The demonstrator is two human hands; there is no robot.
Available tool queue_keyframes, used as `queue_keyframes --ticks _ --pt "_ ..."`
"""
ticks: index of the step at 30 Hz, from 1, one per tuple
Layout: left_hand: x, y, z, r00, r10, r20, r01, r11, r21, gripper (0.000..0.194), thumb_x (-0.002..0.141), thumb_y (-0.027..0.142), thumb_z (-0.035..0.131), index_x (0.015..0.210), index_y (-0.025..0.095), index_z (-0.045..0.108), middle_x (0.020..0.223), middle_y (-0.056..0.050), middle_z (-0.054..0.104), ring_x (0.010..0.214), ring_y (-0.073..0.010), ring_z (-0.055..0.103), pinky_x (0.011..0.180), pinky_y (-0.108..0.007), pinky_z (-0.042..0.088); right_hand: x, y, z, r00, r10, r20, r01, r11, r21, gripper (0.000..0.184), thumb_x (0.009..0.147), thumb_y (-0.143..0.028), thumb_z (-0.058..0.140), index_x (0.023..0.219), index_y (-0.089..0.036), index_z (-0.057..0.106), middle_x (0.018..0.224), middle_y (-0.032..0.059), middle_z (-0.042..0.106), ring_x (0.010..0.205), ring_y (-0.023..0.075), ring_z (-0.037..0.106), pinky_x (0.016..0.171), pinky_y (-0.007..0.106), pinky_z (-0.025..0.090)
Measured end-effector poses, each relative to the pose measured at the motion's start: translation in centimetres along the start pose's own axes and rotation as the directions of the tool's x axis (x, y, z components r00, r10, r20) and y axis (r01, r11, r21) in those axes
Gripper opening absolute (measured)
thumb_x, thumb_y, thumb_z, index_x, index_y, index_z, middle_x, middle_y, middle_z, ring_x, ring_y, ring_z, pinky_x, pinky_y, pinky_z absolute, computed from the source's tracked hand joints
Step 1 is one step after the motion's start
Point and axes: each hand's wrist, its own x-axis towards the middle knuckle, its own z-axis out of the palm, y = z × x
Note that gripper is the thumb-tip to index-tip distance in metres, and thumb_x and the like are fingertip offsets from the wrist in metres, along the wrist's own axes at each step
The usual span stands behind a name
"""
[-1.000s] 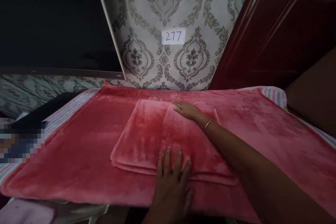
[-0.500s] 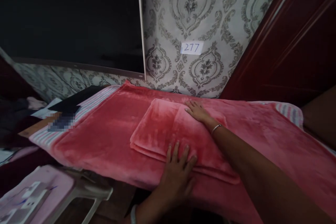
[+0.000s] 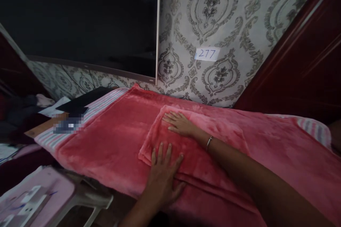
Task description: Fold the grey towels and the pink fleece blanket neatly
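A folded plush blanket (image 3: 213, 159), coral red with layered edges at the front, lies on a larger red plush cover (image 3: 106, 142). My left hand (image 3: 163, 170) rests on the near left edge of the folded blanket, its fingers spread. Farther back, my right hand (image 3: 178, 123) lies flat on the blanket's top near its far left corner, fingers stretched out. A thin bracelet shows on the right wrist. Neither hand grips the cloth.
A large dark screen (image 3: 93, 21) stands behind at left, against patterned wallpaper (image 3: 213, 10) bearing a paper label marked 277 (image 3: 207, 54). A pink stool (image 3: 50, 181) with a white power strip (image 3: 30, 205) is at lower left. Dark red wooden panelling (image 3: 301, 60) leans in at right.
Both hands have slid left across the folded blanket, the right hand farther, from its back middle to the far left corner. The blanket's surface looks more rumpled, and the view has shifted slightly.
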Motion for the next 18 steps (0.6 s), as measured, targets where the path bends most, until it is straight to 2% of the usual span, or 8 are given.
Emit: queue_keyframes --ticks 3,5,8,12,14,16,18 --pt "0.1 0.0 -0.2 1.0 -0.003 0.008 0.003 1.0 -0.022 0.088 0.078 0.046 0.074 0.158 0.029 0.041 0.171 -0.012 0.023 0.157 -0.0434 0.014 0.122 -0.066 0.016 2.4 3.4 0.1 0.984 0.174 -0.029 -0.174 0.985 -0.007 0.063 0.106 -0.057 0.033 0.164 -0.035 0.024 0.171 0.0061 0.021 0.157 0.0321 0.02 0.123 0.066 0.016" --pt "0.1 0.0 -0.3 1.0 -0.001 0.004 0.001 1.0 -0.028 0.088 0.078 0.045 0.073 0.158 0.028 0.041 0.171 -0.012 0.022 0.157 -0.0427 0.015 0.122 -0.065 0.015 3.6 5.1 0.4 0.97 0.241 -0.024 -0.24 0.97 0.032 0.064 0.107 -0.058 0.029 0.165 -0.034 0.022 0.169 0.0067 0.028 0.154 0.0295 0.028 0.124 0.061 0.021" --pt "0.0 0.0 -0.1 1.0 -0.007 0.018 0.007 1.0 -0.017 0.09 0.076 0.047 0.073 0.158 0.029 0.04 0.172 -0.011 0.021 0.157 -0.0427 0.014 0.123 -0.065 0.011 4.5 6.6 1.3 0.955 0.295 -0.036 -0.291 0.953 0.081 0.064 0.107 -0.059 0.024 0.164 -0.03 0.029 0.164 0.0067 0.039 0.15 0.0243 0.037 0.125 0.05 0.026" --pt "-0.1 0.2 0.4 0.996 -0.073 0.043 0.074 0.997 -0.019 0.092 0.073 0.047 0.076 0.157 0.032 0.042 0.171 -0.009 0.023 0.157 -0.0439 0.011 0.123 -0.066 0.009 4.4 7.1 2.2 0.952 0.29 -0.094 -0.281 0.954 0.099 0.063 0.108 -0.057 0.02 0.161 -0.028 0.036 0.162 0.0064 0.043 0.149 0.0232 0.039 0.124 0.047 0.027" --pt "-0.1 0.2 0.3 0.997 -0.064 0.035 0.065 0.997 -0.032 0.092 0.073 0.043 0.075 0.157 0.031 0.042 0.172 -0.01 0.022 0.157 -0.0432 0.011 0.123 -0.066 0.009 4.3 6.8 2.1 0.951 0.295 -0.094 -0.287 0.953 0.095 0.062 0.108 -0.054 0.02 0.161 -0.027 0.036 0.161 0.0067 0.043 0.149 0.0233 0.039 0.124 0.048 0.028" --pt "0.0 0.1 0.1 0.999 -0.031 0.03 0.033 0.998 -0.049 0.092 0.074 0.041 0.075 0.158 0.029 0.041 0.172 -0.011 0.021 0.158 -0.0425 0.011 0.123 -0.066 0.01 4.2 6.1 1.6 0.938 0.339 -0.074 -0.335 0.94 0.069 0.062 0.108 -0.053 0.021 0.162 -0.026 0.034 0.163 0.0074 0.04 0.15 0.0249 0.037 0.124 0.05 0.027" --pt "0.1 0.0 -0.2 0.999 -0.026 0.031 0.028 0.997 -0.065 0.092 0.074 0.042 0.075 0.158 0.029 0.04 0.171 -0.012 0.022 0.157 -0.0431 0.013 0.123 -0.066 0.012 4.2 5.3 0.8 0.905 0.422 -0.049 -0.42 0.907 0.032 0.063 0.108 -0.054 0.024 0.164 -0.026 0.03 0.166 0.0084 0.033 0.153 0.0286 0.031 0.124 0.056 0.026"
